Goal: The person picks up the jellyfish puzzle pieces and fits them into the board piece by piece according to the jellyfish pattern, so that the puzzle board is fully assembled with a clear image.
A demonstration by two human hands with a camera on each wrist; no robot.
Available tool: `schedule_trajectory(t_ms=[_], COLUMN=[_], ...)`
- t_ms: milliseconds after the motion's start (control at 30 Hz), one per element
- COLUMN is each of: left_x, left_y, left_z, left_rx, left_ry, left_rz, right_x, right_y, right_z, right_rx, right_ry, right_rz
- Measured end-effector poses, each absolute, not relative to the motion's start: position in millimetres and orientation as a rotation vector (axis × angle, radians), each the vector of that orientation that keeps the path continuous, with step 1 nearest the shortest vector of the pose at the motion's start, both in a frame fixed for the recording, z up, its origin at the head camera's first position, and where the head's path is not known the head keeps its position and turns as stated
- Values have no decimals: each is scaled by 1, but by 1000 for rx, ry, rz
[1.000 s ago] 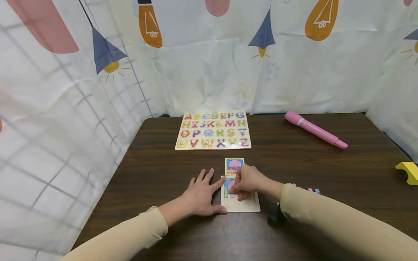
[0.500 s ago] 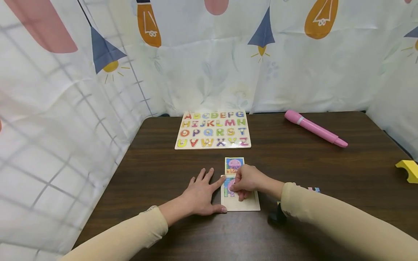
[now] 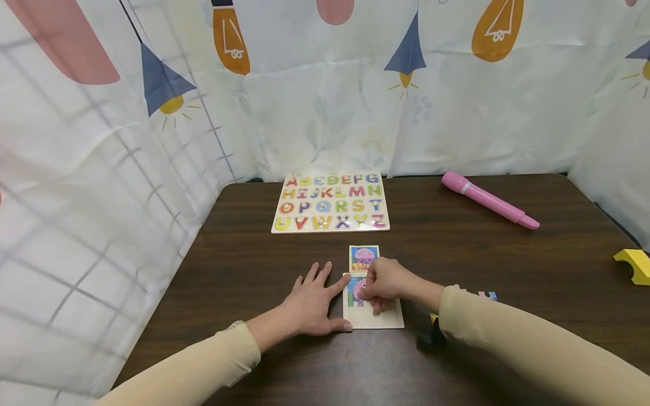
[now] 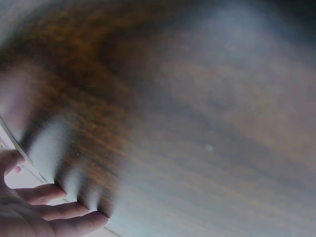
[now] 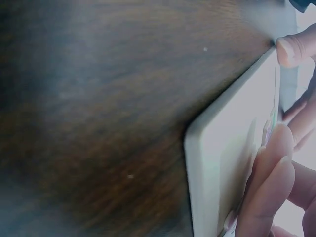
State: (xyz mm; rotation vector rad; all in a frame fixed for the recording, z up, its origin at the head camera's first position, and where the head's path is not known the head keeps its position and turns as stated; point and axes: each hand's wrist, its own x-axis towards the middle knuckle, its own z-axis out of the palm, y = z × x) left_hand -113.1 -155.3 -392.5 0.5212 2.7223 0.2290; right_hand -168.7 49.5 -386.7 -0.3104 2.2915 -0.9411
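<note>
A pale wooden puzzle tray (image 3: 377, 320) lies on the table, with jigsaw pieces (image 3: 352, 298) showing part of a pink cartoon figure in its upper left. My left hand (image 3: 311, 307) lies flat with spread fingers, its index finger and thumb touching the tray's left edge. Over the tray's upper right, my right hand (image 3: 390, 280) is curled and pinches a puzzle piece down at the pink figure. That piece is mostly hidden by the fingers. In the right wrist view, curled fingers (image 5: 269, 182) reach over the tray's recess. A matching picture card (image 3: 363, 256) touches the tray's top edge.
An alphabet board (image 3: 332, 206) with colourful letters lies farther back. A pink marker-shaped stick (image 3: 490, 201) sits at the back right, and a yellow arch block (image 3: 636, 266) near the right edge. More puzzle pieces (image 3: 488, 295) show beside the right sleeve. A patterned curtain (image 3: 325, 124) borders the table.
The right thumb shifts very slightly over the pink figure while the hand stays on the tray. The left hand and tray keep their place.
</note>
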Motion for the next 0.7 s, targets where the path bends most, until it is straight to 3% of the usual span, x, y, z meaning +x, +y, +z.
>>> schedule_trajectory(t_ms=[400,700], left_x=[-112,-113], left_y=[-155,-156], left_z=[-393,-395], left_rx=[518,503], left_ry=[2722,2720], left_rz=[235,222], right_x=[-168,-181], right_y=[58,107], right_z=[-386,-375], right_rx=[-382,-606], right_ry=[2316,2304], right_rz=[-1001,-1151])
